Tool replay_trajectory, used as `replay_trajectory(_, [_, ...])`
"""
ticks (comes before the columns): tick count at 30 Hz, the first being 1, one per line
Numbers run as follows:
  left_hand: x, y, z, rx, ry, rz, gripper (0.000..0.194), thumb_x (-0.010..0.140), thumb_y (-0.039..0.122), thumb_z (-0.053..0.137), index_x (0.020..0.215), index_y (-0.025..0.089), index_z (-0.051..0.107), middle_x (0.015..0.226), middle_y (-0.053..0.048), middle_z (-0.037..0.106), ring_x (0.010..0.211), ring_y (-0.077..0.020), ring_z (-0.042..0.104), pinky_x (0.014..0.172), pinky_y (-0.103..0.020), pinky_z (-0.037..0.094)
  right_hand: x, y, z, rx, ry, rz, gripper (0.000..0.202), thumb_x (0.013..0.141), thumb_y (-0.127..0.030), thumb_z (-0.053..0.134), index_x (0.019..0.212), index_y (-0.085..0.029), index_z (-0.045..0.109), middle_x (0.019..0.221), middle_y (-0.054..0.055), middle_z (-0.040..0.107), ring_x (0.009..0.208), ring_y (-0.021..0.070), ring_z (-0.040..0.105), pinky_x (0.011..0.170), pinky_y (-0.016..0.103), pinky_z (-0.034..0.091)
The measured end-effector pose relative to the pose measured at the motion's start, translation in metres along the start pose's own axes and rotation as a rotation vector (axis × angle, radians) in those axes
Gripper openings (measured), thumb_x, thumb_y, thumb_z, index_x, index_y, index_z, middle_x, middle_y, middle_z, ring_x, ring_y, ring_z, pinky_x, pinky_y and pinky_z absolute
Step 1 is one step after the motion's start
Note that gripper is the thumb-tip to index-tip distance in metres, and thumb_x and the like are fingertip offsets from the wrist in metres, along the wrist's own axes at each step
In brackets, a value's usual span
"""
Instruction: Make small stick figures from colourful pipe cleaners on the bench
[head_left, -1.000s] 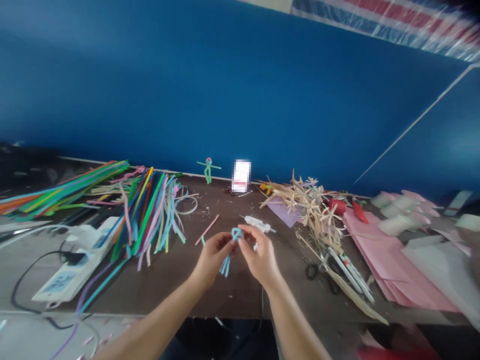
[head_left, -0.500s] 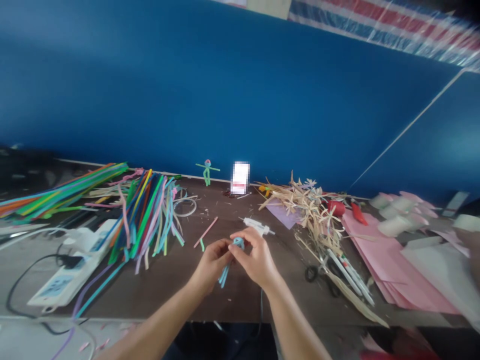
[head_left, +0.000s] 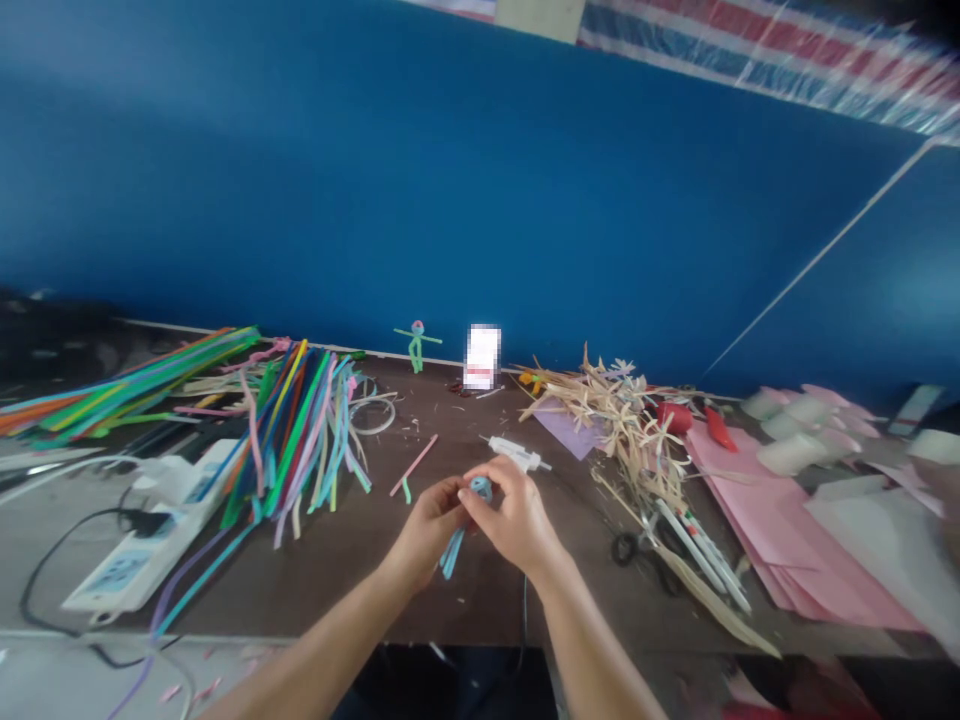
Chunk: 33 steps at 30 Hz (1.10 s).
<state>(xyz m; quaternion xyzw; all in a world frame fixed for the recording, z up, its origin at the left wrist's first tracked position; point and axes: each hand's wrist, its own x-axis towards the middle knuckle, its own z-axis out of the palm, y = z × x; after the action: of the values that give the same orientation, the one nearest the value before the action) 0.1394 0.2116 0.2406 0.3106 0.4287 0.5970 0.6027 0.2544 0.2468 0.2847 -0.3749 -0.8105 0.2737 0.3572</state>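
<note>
Over the middle of the table, my left hand (head_left: pixel 430 522) and my right hand (head_left: pixel 513 505) meet around a light blue pipe cleaner (head_left: pixel 452 553). Its coiled, rounded top (head_left: pixel 481 488) shows between the fingers and thumbs of both hands. Straight ends hang down below the left fingers. Both hands are closed on it, and part of it is hidden by the fingers. Just beyond the right hand lies a white glue gun (head_left: pixel 517 453). A pink pipe cleaner (head_left: pixel 414 465) and a short green piece (head_left: pixel 407 490) rest on the table beyond the left hand.
To the left are bundled coloured pipe cleaners (head_left: pixel 289 440) and a white power strip (head_left: pixel 142 560) with cables. A green pipe-cleaner figure (head_left: pixel 417 347) and a blurred-out white screen (head_left: pixel 481 356) stand by the blue wall. Rightward are straw-coloured flowers (head_left: pixel 622 405), scissors (head_left: pixel 641 540) and pink sheets (head_left: pixel 772 530).
The view has shifted very slightly. Both hands keep nearly the same hold on the light blue pipe cleaner.
</note>
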Motion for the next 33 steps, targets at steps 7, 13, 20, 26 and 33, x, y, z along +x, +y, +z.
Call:
replay_trajectory(7, [-0.001,0.006,0.003,-0.023,-0.016,-0.009,0.022,0.060,0.026,0.070,0.075,0.013,0.060,0.059,0.002,0.054,0.054,-0.0084,0.047,0.054,-0.019,0.038,0.001,0.001,0.002,-0.011,0.011,-0.001,0.008,0.075,-0.021,0.056,0.081,-0.020,0.061,0.082,0.003,0.057,0.081,0.0159,0.054,0.076,0.029,0.042])
replay_trajectory(13, [0.001,0.006,0.001,-0.023,0.014,-0.008,0.023,0.060,0.024,0.070,0.078,0.013,0.060,0.065,0.000,0.058,0.059,-0.0099,0.052,0.056,-0.018,0.040,0.000,0.002,0.003,-0.036,0.032,-0.013,0.028,0.072,-0.023,0.060,0.099,-0.019,0.057,0.091,0.005,0.058,0.087,0.0170,0.053,0.081,0.030,0.041])
replay_trajectory(20, [0.004,0.007,0.001,-0.020,0.005,-0.002,0.023,0.058,0.021,0.070,0.078,0.012,0.062,0.068,-0.003,0.061,0.065,-0.0126,0.056,0.061,-0.019,0.043,0.000,0.004,0.003,-0.070,0.025,-0.027,0.017,0.074,-0.025,0.058,0.090,-0.020,0.059,0.084,0.004,0.058,0.082,0.0163,0.054,0.077,0.028,0.042])
replay_trajectory(26, [0.004,0.010,0.002,-0.054,0.000,-0.041,0.025,0.056,0.023,0.073,0.076,0.012,0.063,0.060,-0.001,0.058,0.055,-0.0100,0.053,0.053,-0.019,0.041,0.007,0.008,0.002,-0.096,-0.037,-0.041,0.018,0.074,-0.028,0.058,0.090,-0.019,0.060,0.084,0.004,0.059,0.082,0.0172,0.055,0.077,0.030,0.042])
replay_trajectory(33, [0.015,0.014,-0.012,-0.178,0.115,-0.065,0.023,0.054,0.016,0.074,0.072,0.011,0.062,0.062,0.000,0.059,0.051,-0.0070,0.053,0.052,-0.017,0.043,0.007,0.026,-0.005,-0.028,0.073,0.050,0.035,0.074,-0.039,0.056,0.101,-0.017,0.056,0.082,0.004,0.061,0.074,0.0148,0.056,0.069,0.025,0.044])
